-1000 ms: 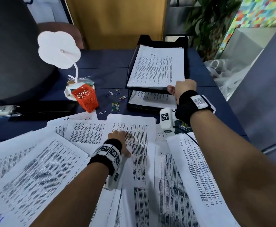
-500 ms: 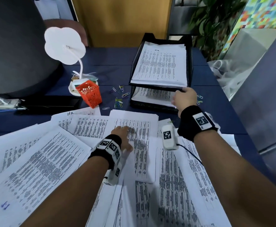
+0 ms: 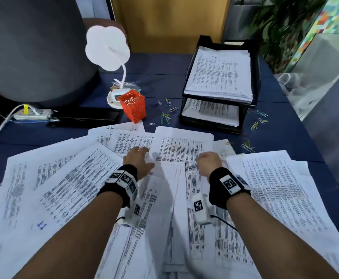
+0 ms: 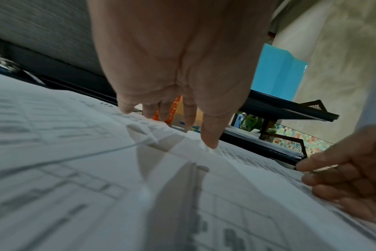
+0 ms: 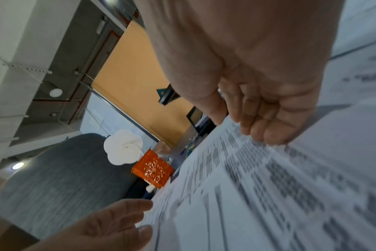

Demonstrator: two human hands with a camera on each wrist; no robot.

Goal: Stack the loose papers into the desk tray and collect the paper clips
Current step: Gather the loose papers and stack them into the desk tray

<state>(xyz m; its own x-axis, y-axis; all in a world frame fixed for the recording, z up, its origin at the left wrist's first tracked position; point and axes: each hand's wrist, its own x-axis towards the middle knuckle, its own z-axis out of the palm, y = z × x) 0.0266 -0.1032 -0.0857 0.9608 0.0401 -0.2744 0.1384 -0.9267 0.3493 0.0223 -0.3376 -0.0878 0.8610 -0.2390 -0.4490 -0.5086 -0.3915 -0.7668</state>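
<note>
Right hand (image 3: 209,162) withdrawn from desk tray (image 3: 243,119) to loose papers (image 3: 180,150) on tabletop, fingers curled onto a sheet, hold unconfirmed, left hand (image 3: 139,163) spread flat, pressing papers, paper clips (image 3: 165,117) beside tray.

Both forearms reach forward side by side, each wrist wrapped in a black band. The left hand (image 3: 139,162) lies palm down, its fingers (image 4: 208,132) spread and nearly straight, tips touching the sheet beneath. The right hand (image 3: 207,163) sits a little apart from it, knuckles up, its fingers (image 5: 273,129) curled downward, tips meeting the paper.
</note>
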